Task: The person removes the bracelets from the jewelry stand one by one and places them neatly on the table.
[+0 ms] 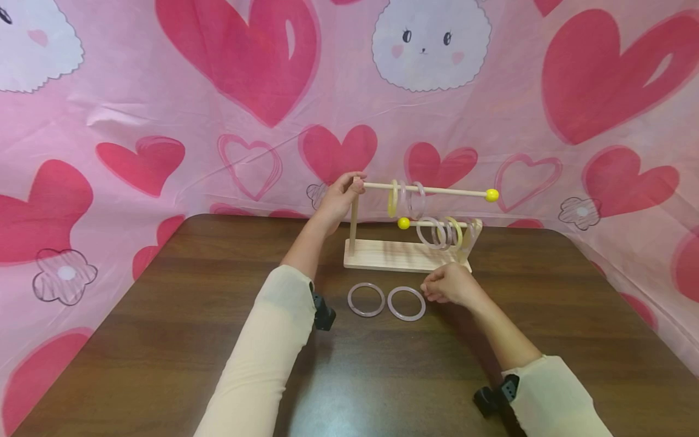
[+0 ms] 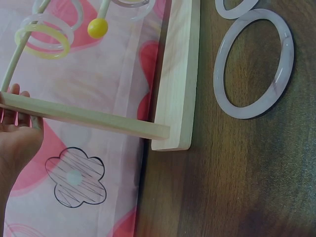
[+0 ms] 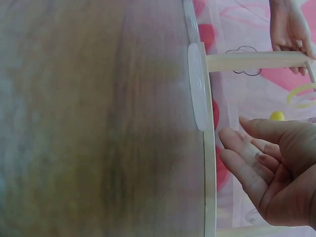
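A wooden bangle stand has a flat base [image 1: 393, 256] and two rods with yellow end knobs. My left hand [image 1: 340, 197] grips the top of its left post [image 1: 354, 221], fingers behind the wood. On the upper rod [image 1: 453, 192] hang a yellow bangle [image 1: 390, 205] and two pale lavender ones. Several lavender and yellow bangles hang on the lower rod. Two lavender bangles, a left one [image 1: 367, 314] and a right one [image 1: 406, 318], lie flat before the base. Just right of these hovers my right hand [image 1: 452, 284], fingers loosely bent, with nothing between them in the right wrist view.
The stand is on a dark brown wooden table [image 1: 218, 340]. Behind it hangs a pink cloth [image 1: 207, 109] printed with hearts, close to the table's back edge. The stand's right post [image 1: 474, 237] rises behind my right hand.
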{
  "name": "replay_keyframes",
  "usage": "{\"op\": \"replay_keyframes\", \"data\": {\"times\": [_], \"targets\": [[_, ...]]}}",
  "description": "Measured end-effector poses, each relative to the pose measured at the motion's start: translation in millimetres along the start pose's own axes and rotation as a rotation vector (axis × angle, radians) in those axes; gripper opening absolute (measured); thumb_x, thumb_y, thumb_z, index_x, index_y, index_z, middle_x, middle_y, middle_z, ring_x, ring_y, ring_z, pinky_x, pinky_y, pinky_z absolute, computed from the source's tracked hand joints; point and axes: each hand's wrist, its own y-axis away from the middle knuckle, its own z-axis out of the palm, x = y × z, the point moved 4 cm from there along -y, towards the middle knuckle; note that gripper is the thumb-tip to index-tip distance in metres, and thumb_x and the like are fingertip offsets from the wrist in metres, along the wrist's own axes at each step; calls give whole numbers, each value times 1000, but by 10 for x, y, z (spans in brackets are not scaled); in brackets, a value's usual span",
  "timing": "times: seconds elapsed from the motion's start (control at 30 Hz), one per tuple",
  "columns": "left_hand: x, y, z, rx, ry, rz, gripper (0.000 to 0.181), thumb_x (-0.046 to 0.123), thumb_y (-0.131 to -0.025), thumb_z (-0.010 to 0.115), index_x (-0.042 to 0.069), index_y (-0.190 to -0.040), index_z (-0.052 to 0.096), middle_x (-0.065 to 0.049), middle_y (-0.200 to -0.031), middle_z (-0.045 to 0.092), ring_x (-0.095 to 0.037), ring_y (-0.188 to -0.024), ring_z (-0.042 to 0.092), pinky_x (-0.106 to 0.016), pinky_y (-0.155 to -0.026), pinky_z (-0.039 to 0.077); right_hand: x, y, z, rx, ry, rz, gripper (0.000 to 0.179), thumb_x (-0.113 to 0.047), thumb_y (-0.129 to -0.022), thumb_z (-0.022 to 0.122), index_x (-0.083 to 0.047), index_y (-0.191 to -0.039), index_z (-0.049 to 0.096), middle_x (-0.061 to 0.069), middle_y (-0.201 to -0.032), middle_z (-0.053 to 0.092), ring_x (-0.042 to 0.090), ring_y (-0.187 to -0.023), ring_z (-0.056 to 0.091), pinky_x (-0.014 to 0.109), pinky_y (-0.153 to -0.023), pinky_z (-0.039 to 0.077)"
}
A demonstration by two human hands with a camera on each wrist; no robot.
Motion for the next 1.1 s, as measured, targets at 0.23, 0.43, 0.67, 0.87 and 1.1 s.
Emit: {"op": "replay_keyframes", "data": {"times": [0.23, 0.43, 0.67, 0.87, 1.1], "targets": [[5, 6, -1, 2, 15, 11, 35, 23, -96, 49, 6, -127, 49, -14, -124, 53, -23, -110, 50, -36, -99, 32, -84, 15, -47, 93, -19, -54, 16, -5, -83, 67, 10, -89, 67, 15, -74, 68, 23, -65, 67, 35, -59, 54], [-4, 5, 1, 3, 11, 14, 35, 24, -96, 48, 6, -127, 49, -14, -126, 53, -23, -110, 51, -37, -99, 32, -145, 26, -100, 201, -18, -78, 19, -8, -83, 68, 9, -93, 67, 14, -76, 69, 20, -66, 67, 32, -59, 54], [-3, 4, 0, 9, 9, 0, 35, 24, -97, 48, 8, -127, 50, -12, -126, 53, -23, -111, 50, -38, -99, 32, -219, 32, -148, 375, 107, -148, 24, -14, -82, 69, 5, -97, 69, 13, -77, 69, 28, -77, 67, 35, -64, 52], [-12, -2, -2, 13, 10, 2, 35, 24, -96, 48, 7, -127, 50, -14, -122, 55, -23, -110, 51, -37, -99, 32, -284, 26, -176, 477, 144, -178, 23, -18, -81, 70, -1, -96, 72, 11, -82, 70, 28, -82, 66, 40, -70, 49], [-10, -2, -1, 7, 4, -7, 37, 26, -96, 48, 8, -128, 49, -13, -120, 55, -22, -110, 51, -38, -99, 32, -344, -13, -213, 519, 94, -186, 26, -21, -82, 69, -1, -99, 71, 11, -82, 70, 24, -76, 67, 32, -61, 48]]}}
